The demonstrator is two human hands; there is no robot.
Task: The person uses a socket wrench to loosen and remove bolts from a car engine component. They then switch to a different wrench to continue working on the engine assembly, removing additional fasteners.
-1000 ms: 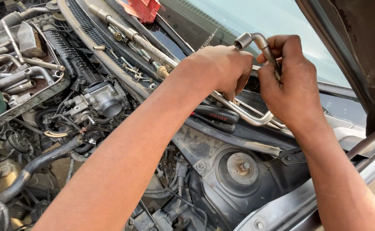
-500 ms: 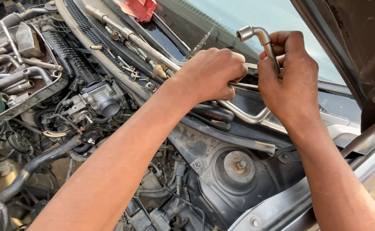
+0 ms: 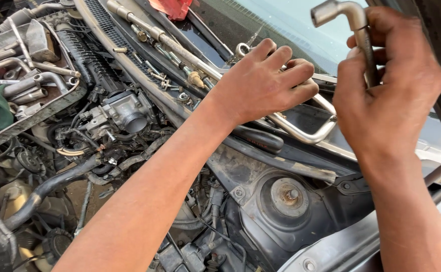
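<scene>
Right hand (image 3: 389, 95) clenched around bent silver L-shaped socket wrench (image 3: 353, 30), far right. Left hand (image 3: 263, 83), fingers curled, resting on curved silver metal pipe (image 3: 301, 133) by grey windscreen cowl (image 3: 130, 55).

**Tight Room Along the Cowl, Open Pocket by the Strut Tower**

The bent metal tube (image 3: 301, 132) runs across the cowl beneath the left hand (image 3: 260, 85), barring passage there. The long rod (image 3: 165, 40) lies along the windshield base, with loose bolts just beside it. Hoses and the throttle body (image 3: 127, 113) crowd the engine bay. Above the strut tower (image 3: 288, 196), between both forearms, the space is free. The right hand (image 3: 386, 100) holds the L-shaped socket wrench (image 3: 353, 25) up before the glass.
</scene>
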